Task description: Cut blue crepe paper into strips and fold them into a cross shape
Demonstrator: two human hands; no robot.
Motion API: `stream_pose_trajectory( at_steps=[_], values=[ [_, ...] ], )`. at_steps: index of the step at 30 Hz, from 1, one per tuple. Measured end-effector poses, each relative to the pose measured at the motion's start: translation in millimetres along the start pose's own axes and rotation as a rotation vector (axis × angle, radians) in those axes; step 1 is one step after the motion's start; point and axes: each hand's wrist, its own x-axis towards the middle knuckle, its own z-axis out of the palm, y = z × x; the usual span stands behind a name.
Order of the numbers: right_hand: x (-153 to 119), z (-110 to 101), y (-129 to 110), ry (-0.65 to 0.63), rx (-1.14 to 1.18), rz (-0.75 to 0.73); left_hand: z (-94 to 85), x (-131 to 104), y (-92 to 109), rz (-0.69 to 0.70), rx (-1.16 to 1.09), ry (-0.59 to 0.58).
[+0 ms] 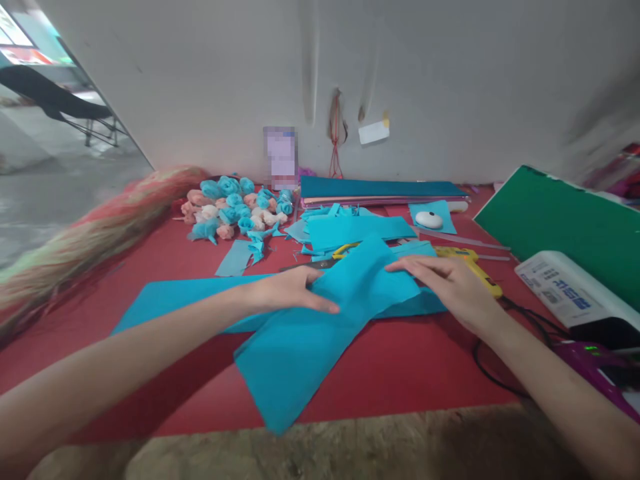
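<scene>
A blue sheet [310, 353] lies slantwise over a longer blue strip [185, 300] on the red tabletop [210, 393]. My left hand [295, 290] touches the sheet's left side, thumb and fingers apart. At the sheet's upper right edge, my right hand [445, 280] has its fingertips close together; whether they pinch the edge or only rest on it cannot be made out. Behind the sheet are smaller blue pieces [350, 230] and the yellow handle of a tool [345, 251], whose dark part is partly hidden by my left hand.
Blue, pink and white fabric flowers [233, 207] are heaped at the back left. To the right are a yellow glue gun [483, 273], a white box [565, 287], a green board [565, 227] and a black cable. A white oval object [429, 219] rests behind my right hand.
</scene>
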Motion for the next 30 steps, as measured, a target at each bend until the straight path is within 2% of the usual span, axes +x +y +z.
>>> stream_pose_trajectory(
  at_steps=[3,6,9,12,15,17,21,30],
  values=[
    [-6,-5,17,0.118,0.089,0.061,3.8,-23,-7,-0.094,0.143,0.072],
    [-13,-9,35,0.214,0.201,0.114,-0.4,-43,-18,-0.111,0.183,0.18],
    [-23,-7,52,0.264,0.27,0.175,-3.9,-58,-31,-0.148,0.02,0.365],
    [-32,4,63,0.217,0.277,0.198,-4.6,-65,-45,-0.155,-0.206,0.501],
    [-37,17,68,0.173,0.289,0.212,-5.3,-67,-56,-0.177,-0.306,0.62],
    [-38,21,68,0.177,0.293,0.208,-6.0,-67,-59,-0.189,-0.33,0.632],
    [-39,21,69,0.2,0.283,0.185,-5.2,-67,-56,-0.14,-0.347,0.552],
    [-42,23,74,0.208,0.308,0.183,-6.5,-66,-53,-0.164,-0.345,0.591]
  ],
)
